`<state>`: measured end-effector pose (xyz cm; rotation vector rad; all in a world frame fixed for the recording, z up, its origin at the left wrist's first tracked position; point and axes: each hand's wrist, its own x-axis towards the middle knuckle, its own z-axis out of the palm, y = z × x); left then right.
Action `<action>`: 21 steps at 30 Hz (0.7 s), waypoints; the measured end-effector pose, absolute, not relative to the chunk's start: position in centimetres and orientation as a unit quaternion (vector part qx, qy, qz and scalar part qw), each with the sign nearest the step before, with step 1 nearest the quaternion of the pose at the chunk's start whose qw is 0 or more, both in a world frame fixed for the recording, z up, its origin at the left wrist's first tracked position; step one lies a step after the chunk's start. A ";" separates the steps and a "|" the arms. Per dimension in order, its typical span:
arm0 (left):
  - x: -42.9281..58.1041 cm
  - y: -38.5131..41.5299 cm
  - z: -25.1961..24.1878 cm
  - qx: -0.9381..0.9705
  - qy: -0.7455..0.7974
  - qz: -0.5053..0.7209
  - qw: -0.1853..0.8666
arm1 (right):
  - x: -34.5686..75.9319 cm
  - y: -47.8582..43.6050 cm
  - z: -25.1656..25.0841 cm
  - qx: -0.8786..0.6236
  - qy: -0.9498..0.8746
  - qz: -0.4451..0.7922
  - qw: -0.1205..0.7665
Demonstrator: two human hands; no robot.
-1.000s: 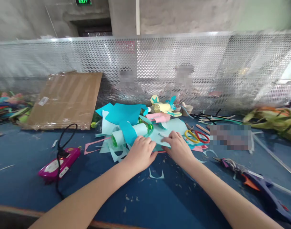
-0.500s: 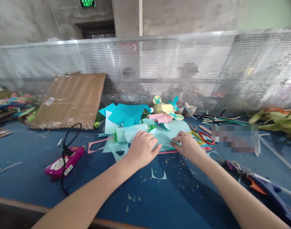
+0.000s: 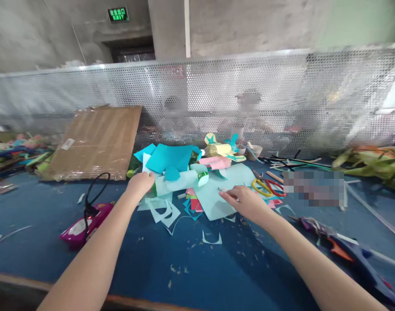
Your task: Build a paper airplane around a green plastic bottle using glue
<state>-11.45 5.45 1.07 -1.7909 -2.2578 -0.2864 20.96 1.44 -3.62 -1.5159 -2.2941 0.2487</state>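
Note:
My left hand [image 3: 140,186] is closed at the left end of a green bottle wrapped in light blue paper [image 3: 181,182]; its fingertips are hidden, so I cannot tell what they grip. The bottle lies on its side, green cap end [image 3: 203,175] to the right. On a light blue paper sheet [image 3: 213,196], my right hand [image 3: 247,204] rests with thumb and fingers pinched together. A small thin pale tip shows at its fingertips, too small to name. Teal paper pieces [image 3: 169,156] lie above the bottle, and cut paper scraps [image 3: 165,211] below it.
Behind are pink and yellow paper-wrapped bottles [image 3: 221,150]. Scissors with yellow and red handles [image 3: 268,188] lie to the right, beyond them a dark blue tool [image 3: 339,246]. At left stand a magenta power box [image 3: 87,226] and cardboard [image 3: 95,144], before a perforated metal screen [image 3: 216,99].
My left hand has moved left and slightly up, from the light blue sheet to the bottle's left end. More of the sheet and the red scraps show. The right hand has shifted slightly down and left.

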 end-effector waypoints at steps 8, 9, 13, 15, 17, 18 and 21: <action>-9.7 4.3 2.3 -0.620 -0.741 -0.153 0.208 | 21.4 1.9 -3.8 -0.533 -0.814 0.096 0.208; -9.4 4.1 2.7 -0.623 -0.730 -0.170 0.224 | 21.4 2.0 -3.9 -0.533 -0.813 0.100 0.214; -7.5 2.9 3.7 -0.667 -0.592 -0.305 0.334 | 21.6 2.0 -3.8 -0.533 -0.797 0.132 0.251; -6.0 1.9 3.6 -0.702 -0.472 -0.355 0.397 | 21.7 2.1 -3.7 -0.536 -0.774 0.171 0.291; -4.1 0.5 3.3 -0.744 -0.359 -0.352 0.440 | 22.0 2.3 -3.6 -0.542 -0.732 0.227 0.345; -3.0 -0.4 3.0 -0.775 -0.315 -0.327 0.440 | 22.2 2.6 -3.6 -0.543 -0.706 0.259 0.373; 0.3 -3.1 1.8 -0.854 -0.237 -0.234 0.399 | 23.0 3.4 -3.6 -0.529 -0.623 0.374 0.439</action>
